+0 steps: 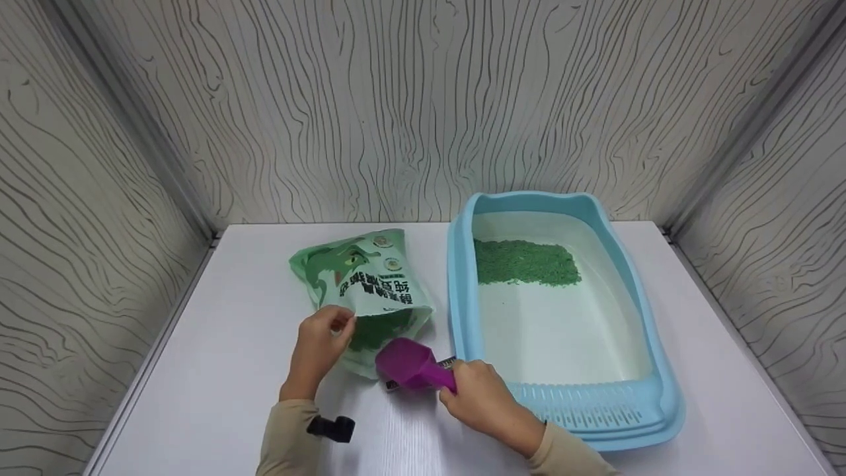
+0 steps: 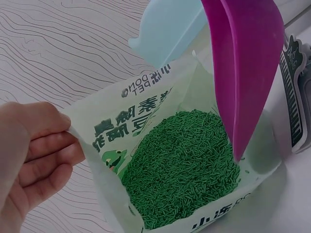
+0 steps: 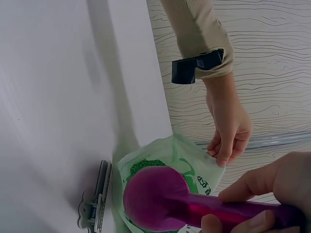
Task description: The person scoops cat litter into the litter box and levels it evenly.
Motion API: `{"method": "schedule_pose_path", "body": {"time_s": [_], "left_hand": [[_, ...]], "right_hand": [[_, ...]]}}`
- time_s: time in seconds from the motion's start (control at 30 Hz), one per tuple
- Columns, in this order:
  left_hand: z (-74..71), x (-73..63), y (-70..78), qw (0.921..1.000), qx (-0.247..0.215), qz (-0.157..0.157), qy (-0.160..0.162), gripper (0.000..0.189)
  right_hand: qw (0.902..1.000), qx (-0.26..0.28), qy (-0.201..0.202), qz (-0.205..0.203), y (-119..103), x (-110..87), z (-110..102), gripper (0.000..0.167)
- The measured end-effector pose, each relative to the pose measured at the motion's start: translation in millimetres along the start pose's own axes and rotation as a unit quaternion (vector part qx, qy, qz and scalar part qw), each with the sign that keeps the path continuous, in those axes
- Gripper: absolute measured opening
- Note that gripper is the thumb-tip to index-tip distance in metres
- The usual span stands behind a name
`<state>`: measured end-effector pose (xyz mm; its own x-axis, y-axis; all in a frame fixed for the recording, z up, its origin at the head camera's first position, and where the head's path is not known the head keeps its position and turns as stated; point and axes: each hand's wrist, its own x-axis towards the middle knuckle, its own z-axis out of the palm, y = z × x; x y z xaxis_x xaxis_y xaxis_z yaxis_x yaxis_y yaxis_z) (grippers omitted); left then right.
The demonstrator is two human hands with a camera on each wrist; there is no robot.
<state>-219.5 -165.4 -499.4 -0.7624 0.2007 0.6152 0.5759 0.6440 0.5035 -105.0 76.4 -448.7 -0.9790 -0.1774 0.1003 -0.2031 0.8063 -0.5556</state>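
A pale green bag of cat litter [image 1: 380, 287] lies on the table with its mouth toward me. My left hand [image 1: 317, 347] pinches the edge of the bag's mouth between thumb and forefinger and holds it open. Green litter pellets [image 2: 180, 170] show inside in the left wrist view. My right hand [image 1: 481, 396] grips the handle of a purple scoop [image 1: 404, 362]. The scoop's bowl is at the bag's mouth, its tip over the pellets in the left wrist view. Whether the bowl holds any pellets is hidden.
Right of the bag stands a light blue litter box [image 1: 462, 291], with a patch of green pellets [image 1: 529, 262] toward its back left. A flat dark and grey object [image 3: 99, 196] sits beside the bag, partly behind the scoop. Wood-grain panels [image 1: 423, 112] enclose the white table [image 1: 244, 317].
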Motion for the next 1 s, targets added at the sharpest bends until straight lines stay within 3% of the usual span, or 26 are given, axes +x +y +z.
{"method": "schedule_pose_path", "body": {"time_s": [0.33,0.53,0.73,1.0], "left_hand": [[0.0,0.8,1.6,1.0000,0.002,-0.005,-0.005,0.007],[-0.8,1.6,2.2,1.0000,0.003,-0.007,-0.003,0.007],[-0.3,1.1,1.5,1.0000,0.006,-0.006,0.001,0.007],[-0.1,0.6,3.4,0.9999,0.012,-0.003,0.008,0.007]], "right_hand": [[0.9998,-0.014,-0.007,0.009,-8,8.7,13,0.012],[0.9987,-0.049,0.013,-0.003,-15,15.0,22,0.014],[0.9983,-0.048,0.016,0.027,-23,24.8,34,0.015],[0.9953,-0.065,0.067,0.026,-23,36.5,65,0.018]]}}
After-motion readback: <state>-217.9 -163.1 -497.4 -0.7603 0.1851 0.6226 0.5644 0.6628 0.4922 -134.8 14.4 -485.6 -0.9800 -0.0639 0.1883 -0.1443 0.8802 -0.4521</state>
